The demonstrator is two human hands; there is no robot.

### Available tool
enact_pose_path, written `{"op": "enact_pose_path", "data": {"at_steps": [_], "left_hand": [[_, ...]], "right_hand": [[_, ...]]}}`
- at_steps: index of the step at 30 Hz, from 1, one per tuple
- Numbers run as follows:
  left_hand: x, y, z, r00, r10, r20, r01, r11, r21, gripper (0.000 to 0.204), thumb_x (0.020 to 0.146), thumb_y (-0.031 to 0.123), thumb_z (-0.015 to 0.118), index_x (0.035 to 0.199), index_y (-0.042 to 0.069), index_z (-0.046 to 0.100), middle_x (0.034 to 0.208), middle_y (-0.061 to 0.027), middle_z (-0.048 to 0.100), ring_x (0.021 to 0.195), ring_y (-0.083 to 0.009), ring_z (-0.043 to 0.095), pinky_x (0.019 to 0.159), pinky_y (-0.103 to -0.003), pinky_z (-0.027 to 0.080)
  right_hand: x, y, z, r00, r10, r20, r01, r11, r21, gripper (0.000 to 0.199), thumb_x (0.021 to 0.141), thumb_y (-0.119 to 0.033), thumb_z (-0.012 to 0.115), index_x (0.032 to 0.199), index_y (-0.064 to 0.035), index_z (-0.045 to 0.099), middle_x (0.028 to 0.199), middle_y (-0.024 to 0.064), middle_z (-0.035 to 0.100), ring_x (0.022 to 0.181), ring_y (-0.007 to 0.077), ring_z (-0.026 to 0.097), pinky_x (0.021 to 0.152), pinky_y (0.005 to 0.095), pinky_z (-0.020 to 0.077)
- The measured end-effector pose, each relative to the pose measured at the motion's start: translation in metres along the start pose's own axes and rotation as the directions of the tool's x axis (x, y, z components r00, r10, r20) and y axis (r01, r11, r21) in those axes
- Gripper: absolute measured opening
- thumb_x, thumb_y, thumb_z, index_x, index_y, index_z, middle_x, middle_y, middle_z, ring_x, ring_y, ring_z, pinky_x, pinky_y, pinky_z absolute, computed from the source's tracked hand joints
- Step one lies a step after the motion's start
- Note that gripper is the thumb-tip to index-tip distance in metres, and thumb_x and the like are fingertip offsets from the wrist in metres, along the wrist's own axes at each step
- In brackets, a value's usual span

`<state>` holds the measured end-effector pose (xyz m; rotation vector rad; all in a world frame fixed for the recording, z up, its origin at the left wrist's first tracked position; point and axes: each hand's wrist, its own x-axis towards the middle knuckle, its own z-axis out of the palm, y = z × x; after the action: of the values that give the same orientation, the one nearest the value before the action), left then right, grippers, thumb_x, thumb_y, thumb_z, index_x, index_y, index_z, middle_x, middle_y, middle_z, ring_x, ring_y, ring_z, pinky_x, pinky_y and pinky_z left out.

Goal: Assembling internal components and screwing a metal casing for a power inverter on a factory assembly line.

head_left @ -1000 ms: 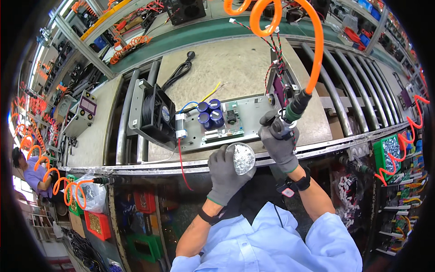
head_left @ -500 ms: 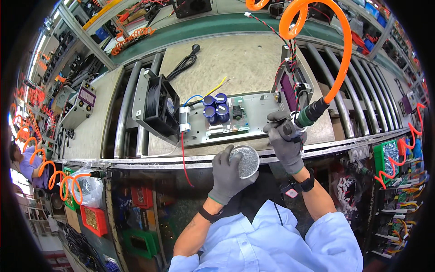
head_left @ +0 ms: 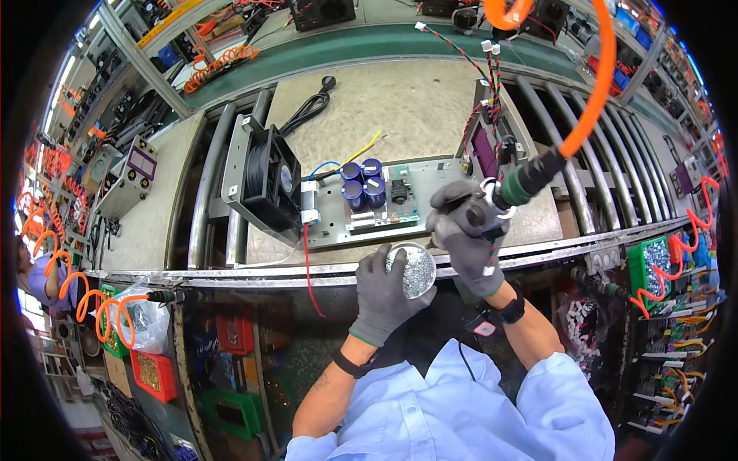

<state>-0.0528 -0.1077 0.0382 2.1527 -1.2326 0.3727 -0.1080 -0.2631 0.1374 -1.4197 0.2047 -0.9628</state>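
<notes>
My left hand (head_left: 378, 296), in a grey glove, is closed round a shallow round dish (head_left: 416, 270) full of small shiny metal screws, tilted at the bench's front edge. Just right of it, my gloved right hand (head_left: 470, 250) grips an air screwdriver (head_left: 523, 184) with a dark green collar, fed by an orange hose (head_left: 592, 115). The tool's bit cannot be made out. Beyond both hands lies a metal chassis plate (head_left: 330, 230) carrying a circuit board (head_left: 400, 211) with dark blue capacitors (head_left: 372, 187). A black fan (head_left: 273, 178) stands at its left end, a purple-faced panel (head_left: 483, 154) at its right.
Metal rollers (head_left: 573, 154) flank the work board (head_left: 400, 107) on both sides. A black power cord (head_left: 307, 111) lies behind the fan. Red-and-black wires with white plugs (head_left: 492, 50) rise at the right. Red (head_left: 154, 375) and green (head_left: 652, 265) parts bins sit along the near side.
My right hand and the screwdriver have shifted left and slightly nearer, closer to the dish. The orange hose has swung right. My left hand stays nearly in place, with the dish a little more tilted.
</notes>
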Motion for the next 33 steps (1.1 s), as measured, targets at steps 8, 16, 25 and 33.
{"op": "enact_pose_path", "data": {"at_steps": [8, 16, 25, 33], "left_hand": [[-0.001, -0.004, 0.001, 0.999, 0.023, -0.031, -0.023, 1.0, -0.018, 0.075, 0.065, 0.051, 0.087, 0.12, 0.004, 0.065, 0.126, -0.0241, 0.06, 0.105, -0.0405, 0.057, 0.087, -0.051, 0.051], [-0.002, -0.005, 0.001, 1.0, -0.019, 0.022, 0.02, 0.999, -0.05, 0.072, 0.068, 0.053, 0.084, 0.118, 0.004, 0.067, 0.129, -0.0245, 0.058, 0.11, -0.0407, 0.055, 0.093, -0.052, 0.048], [-0.003, -0.005, -0.001, 0.999, -0.036, 0.03, 0.038, 0.997, -0.068, 0.073, 0.067, 0.053, 0.084, 0.121, 0.007, 0.066, 0.131, -0.0237, 0.057, 0.111, -0.0413, 0.055, 0.093, -0.053, 0.048], [-0.004, -0.006, -0.003, 0.995, -0.071, 0.067, 0.078, 0.99, -0.116, 0.073, 0.064, 0.051, 0.088, 0.12, 0.009, 0.066, 0.132, -0.0234, 0.057, 0.111, -0.0415, 0.056, 0.094, -0.054, 0.049]], "right_hand": [[0.007, 0.019, 0.019, 0.989, -0.083, 0.125, 0.088, 0.996, -0.032, 0.032, 0.081, 0.009, 0.063, 0.111, 0.0018, 0.059, 0.098, 0.011, 0.067, 0.077, 0.0151, 0.069, 0.062, 0.0278, 0.0558], [0.005, 0.044, 0.027, 0.99, -0.063, 0.129, 0.073, 0.994, -0.078, 0.023, 0.079, 0.007, 0.063, 0.102, 0.0006, 0.062, 0.09, 0.0069, 0.066, 0.072, 0.0122, 0.065, 0.063, 0.0271, 0.0542], [0.009, 0.038, 0.032, 0.991, -0.019, 0.129, 0.044, 0.98, -0.196, 0.022, 0.078, 0.01, 0.066, 0.098, -0.0005, 0.065, 0.086, 0.0047, 0.065, 0.076, 0.009, 0.061, 0.063, 0.0249, 0.0503], [0.041, -0.002, 0.025, 0.997, 0.08, -0.02, -0.079, 0.996, 0.049, 0.023, 0.081, 0.008, 0.064, 0.103, 0.0027, 0.063, 0.087, 0.0089, 0.069, 0.073, 0.0165, 0.07, 0.062, 0.0286, 0.0563]]}}
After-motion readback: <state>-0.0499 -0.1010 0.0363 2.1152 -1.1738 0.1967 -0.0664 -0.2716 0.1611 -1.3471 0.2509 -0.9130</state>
